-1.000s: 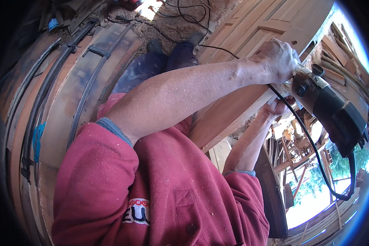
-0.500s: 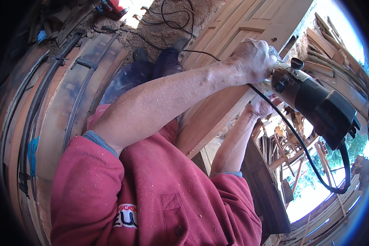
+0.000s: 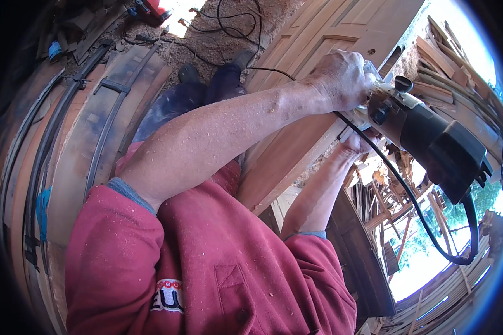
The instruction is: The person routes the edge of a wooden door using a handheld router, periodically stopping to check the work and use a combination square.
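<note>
A black electric router [image 3: 430, 134] with a pale collar lies on its side at the edge of a panelled wooden door [image 3: 285, 159]. My left hand [image 3: 343, 81] is closed around the near end of the router, by its base and a clear plastic part. Lower down, my right hand [image 3: 356, 144] curls at the base's other side; its fingers are partly hidden by the tool and its cord. The router's bit and its contact with the wood are out of sight. A black cord [image 3: 399, 177] loops from the tool's back end and passes in front of my right hand.
Boards and dark metal bar clamps [image 3: 109, 120] lie at left. Black cable [image 3: 237, 33] coils across the sawdust-covered ground near my feet, with a red tool [image 3: 151, 11] beyond. Stacked planks [image 3: 433, 92] and scrap wood [image 3: 383, 195] fill the right. A dark wooden panel [image 3: 355, 257] stands below the door.
Both hands keep their hold on the router. The view has shifted slightly, and my right hand sits a little higher in it. A thin bent metal rod beside that hand now shows more plainly.
</note>
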Motion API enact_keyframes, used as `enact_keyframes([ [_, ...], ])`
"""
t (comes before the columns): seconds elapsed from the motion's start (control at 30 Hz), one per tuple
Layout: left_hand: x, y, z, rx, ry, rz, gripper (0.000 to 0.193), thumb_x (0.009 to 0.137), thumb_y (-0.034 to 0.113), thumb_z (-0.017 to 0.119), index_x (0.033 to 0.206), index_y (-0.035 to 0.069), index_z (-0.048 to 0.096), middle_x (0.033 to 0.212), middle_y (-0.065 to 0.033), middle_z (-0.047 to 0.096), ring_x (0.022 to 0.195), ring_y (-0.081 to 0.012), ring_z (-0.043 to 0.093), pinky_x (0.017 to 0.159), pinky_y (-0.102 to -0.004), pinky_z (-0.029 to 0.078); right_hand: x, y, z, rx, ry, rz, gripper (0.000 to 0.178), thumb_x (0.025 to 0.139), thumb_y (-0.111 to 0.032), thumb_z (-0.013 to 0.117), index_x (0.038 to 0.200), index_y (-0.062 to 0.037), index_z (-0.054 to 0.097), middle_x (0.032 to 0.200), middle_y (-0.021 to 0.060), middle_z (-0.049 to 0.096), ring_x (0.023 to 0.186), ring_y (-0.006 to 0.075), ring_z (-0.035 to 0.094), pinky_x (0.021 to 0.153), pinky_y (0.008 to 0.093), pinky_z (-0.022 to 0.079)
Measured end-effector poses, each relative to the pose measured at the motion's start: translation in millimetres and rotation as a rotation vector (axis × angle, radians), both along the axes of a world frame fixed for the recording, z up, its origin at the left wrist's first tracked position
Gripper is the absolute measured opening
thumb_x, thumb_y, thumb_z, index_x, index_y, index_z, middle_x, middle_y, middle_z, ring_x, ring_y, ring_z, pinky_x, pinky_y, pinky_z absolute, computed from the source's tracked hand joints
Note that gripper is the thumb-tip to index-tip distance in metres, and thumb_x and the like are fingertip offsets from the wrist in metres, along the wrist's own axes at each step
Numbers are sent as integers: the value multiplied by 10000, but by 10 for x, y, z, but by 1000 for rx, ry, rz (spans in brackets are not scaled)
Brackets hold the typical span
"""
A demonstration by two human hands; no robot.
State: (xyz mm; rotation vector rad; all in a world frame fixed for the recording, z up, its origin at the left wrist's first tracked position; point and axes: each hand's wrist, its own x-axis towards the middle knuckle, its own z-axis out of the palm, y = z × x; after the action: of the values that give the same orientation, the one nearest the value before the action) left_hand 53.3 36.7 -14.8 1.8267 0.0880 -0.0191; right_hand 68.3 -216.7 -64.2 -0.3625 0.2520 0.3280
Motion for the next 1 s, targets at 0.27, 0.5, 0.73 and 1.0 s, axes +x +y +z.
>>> enact_keyframes([
  [0.27,11,-118,-62,18,-89,74,219,894,202,581,996,65,718,860,-197,645,827,-350,682,732,-436,561,40,-220,180,-132,10,380,237,955,-250,543,1091,-73,620,796,10,644,864,153,609,1068,490,385],
  [0.5,20,-199,-151,41,-89,96,198,852,216,624,949,60,697,814,-157,631,772,-343,672,684,-439,550,-264,97,-222,144,-93,-67,518,982,-293,505,1419,-19,454,1465,215,445,1371,374,398,1152,573,286],
  [0.73,33,-186,-93,-102,52,77,186,917,195,573,950,46,680,843,-188,622,776,-365,660,692,-458,539,-218,119,-132,117,-117,-95,538,996,-342,479,1418,-11,440,1446,207,462,1351,368,421,1154,565,290],
  [1.0,33,-231,-204,151,-96,57,165,923,205,583,943,57,653,836,-170,617,758,-345,667,647,-459,548,-80,142,171,64,-107,58,443,994,-231,502,1351,30,505,1406,211,515,1323,362,463,1143,578,301],
])
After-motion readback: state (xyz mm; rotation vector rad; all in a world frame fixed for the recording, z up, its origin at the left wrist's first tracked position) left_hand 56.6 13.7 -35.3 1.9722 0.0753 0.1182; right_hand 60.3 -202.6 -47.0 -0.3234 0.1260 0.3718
